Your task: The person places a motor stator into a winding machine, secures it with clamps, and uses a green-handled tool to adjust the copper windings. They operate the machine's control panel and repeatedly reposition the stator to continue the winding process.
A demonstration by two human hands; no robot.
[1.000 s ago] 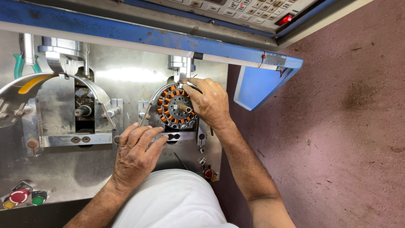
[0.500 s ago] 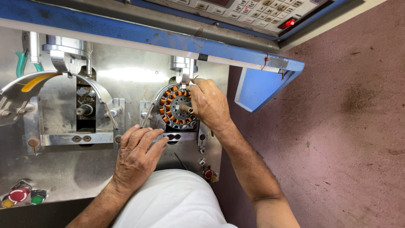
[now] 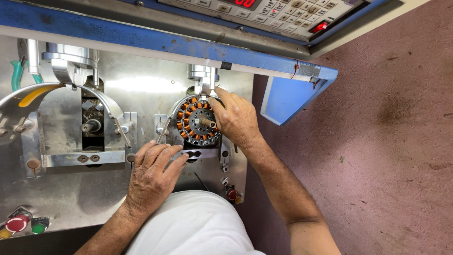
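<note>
Winding station seen from above, two bare hands at a metal machine face. Right hand now curled against the right rim of the wound stator, fingertips reaching to the top edge beneath the winding head; compared with the frames just before, shifted only slightly along the rim, stator unmoved on its shaft. Grip not fully shown: fingers bent around the rim, whether clamped or merely touching not determinable. Left hand flat, fingers spread and released, resting on the metal plate just below the stator, unchanged in position. Little change, therefore: work on the seated stator judged to be at a fine-adjustment stage. Counts: one stator with copper-wound poles in a ring, mounted at the right station; one bare spindle at the left station; two curved guide arms there; one red push button and one green at lower left; one small red knob below the stator; one keypad panel above.
</note>
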